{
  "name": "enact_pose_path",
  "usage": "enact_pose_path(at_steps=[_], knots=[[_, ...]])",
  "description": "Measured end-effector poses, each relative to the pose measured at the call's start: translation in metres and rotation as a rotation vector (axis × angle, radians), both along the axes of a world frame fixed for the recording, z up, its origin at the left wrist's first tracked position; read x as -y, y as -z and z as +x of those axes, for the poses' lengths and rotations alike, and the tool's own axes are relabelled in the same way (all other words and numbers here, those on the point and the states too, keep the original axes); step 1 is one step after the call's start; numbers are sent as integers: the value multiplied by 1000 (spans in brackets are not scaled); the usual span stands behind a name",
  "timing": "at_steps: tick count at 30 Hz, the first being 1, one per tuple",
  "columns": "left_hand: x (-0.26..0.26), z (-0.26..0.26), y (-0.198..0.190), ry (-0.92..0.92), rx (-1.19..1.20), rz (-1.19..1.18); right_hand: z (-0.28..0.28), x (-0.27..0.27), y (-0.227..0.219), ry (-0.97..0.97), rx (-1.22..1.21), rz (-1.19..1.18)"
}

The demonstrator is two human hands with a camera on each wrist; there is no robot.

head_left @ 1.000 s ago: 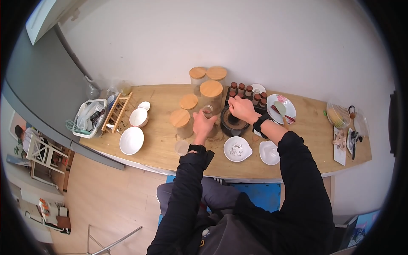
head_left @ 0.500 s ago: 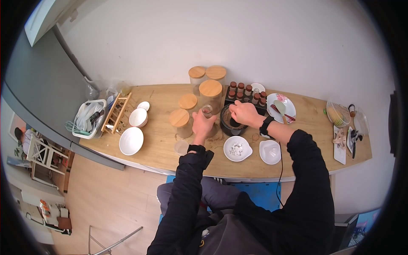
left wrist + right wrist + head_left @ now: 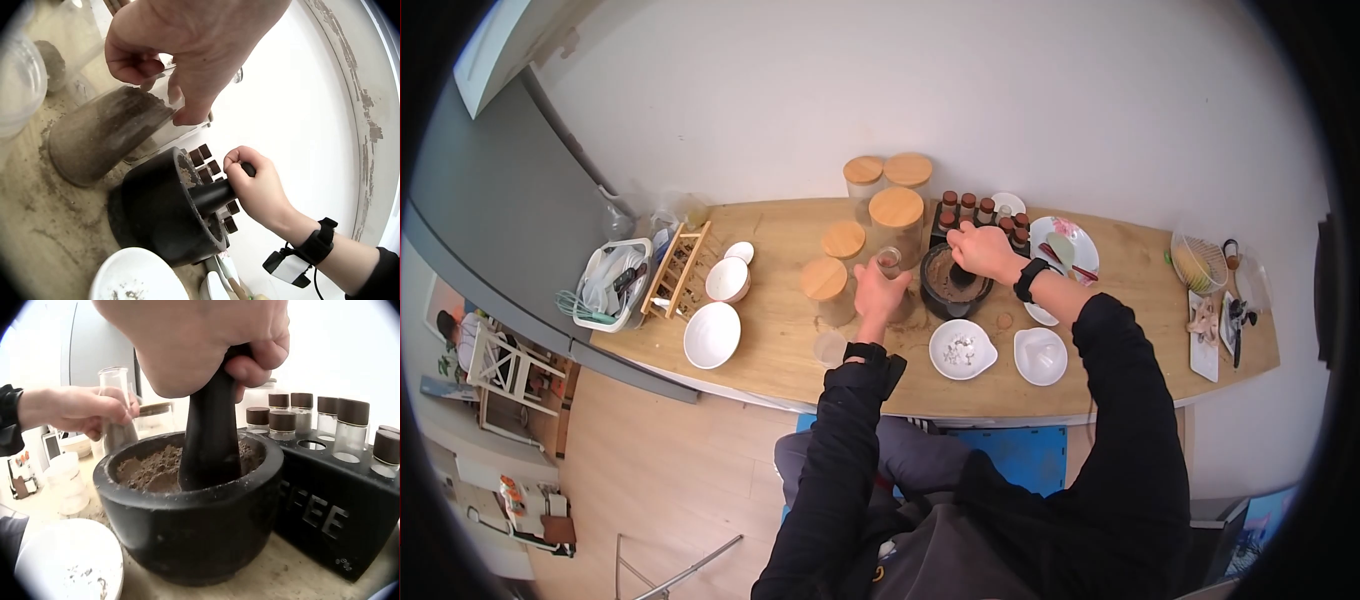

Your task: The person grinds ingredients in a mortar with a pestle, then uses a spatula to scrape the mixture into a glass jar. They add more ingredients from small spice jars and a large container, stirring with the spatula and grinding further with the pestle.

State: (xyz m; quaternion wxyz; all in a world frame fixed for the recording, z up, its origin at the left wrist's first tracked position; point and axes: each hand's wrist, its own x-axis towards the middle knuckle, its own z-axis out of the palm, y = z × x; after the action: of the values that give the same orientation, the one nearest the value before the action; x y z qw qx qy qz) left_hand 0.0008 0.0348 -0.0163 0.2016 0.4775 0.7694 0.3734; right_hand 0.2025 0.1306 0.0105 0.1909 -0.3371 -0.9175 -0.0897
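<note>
My right hand (image 3: 986, 250) grips the top of a black pestle (image 3: 211, 431), whose lower end stands in brown powder (image 3: 153, 469) inside a black stone mortar (image 3: 187, 531). Beside the mortar, my left hand (image 3: 881, 288) holds the neck of a clear glass bottle (image 3: 103, 134) with grey-brown powder in it; the bottle stands on the table. In the left wrist view the left hand (image 3: 194, 50) is at the top, its fingers round the bottle's upper part. A white spouted bowl (image 3: 960, 350) with pale bits lies in front of the mortar.
A black rack (image 3: 337, 506) of small brown-capped vials stands behind the mortar. Jars with wooden lids (image 3: 897, 208) are behind the left hand. An empty white bowl (image 3: 1040, 357) sits front right, a floral plate (image 3: 1082, 240) beyond it. White bowls (image 3: 712, 335) stand left.
My right hand has moved the pestle about within the mortar, from its left part toward its right. My left hand keeps its hold on the bottle.
</note>
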Motion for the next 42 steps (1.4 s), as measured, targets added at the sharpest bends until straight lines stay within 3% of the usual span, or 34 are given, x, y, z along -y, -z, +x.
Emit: enact_pose_path(at_steps=[4, 9, 12, 15, 18, 24, 28, 32, 38, 42], knots=[[-1, -2, 3, 12, 15, 2, -20, 10, 6, -10, -87, 7], [-1, -1, 1, 7, 14, -12, -4, 13, -4, -125, 81, -37], [0, -1, -1, -4, 13, -34, -1, -7, 0, 12, 10, 27], [-1, -1, 0, 6, 18, -22, -15, 7, 9, 18, -91, 36], [0, -1, 0, 17, 34, -27, -16, 28, -1, -75, -36, -46], [-1, -1, 1, 8, 11, -19, -8, 15, -3, -141, 22, -87], [1, -1, -2, 11, 20, -23, -21, 18, 1, -349, 2, 69], [0, -1, -1, 12, 21, -27, -22, 13, -9, -505, 180, 249], [0, -2, 2, 11, 4, -13, -3, -1, -5, -194, 72, 228], [-1, -2, 1, 20, 5, -35, -9, 10, 2, 54, 60, 50]])
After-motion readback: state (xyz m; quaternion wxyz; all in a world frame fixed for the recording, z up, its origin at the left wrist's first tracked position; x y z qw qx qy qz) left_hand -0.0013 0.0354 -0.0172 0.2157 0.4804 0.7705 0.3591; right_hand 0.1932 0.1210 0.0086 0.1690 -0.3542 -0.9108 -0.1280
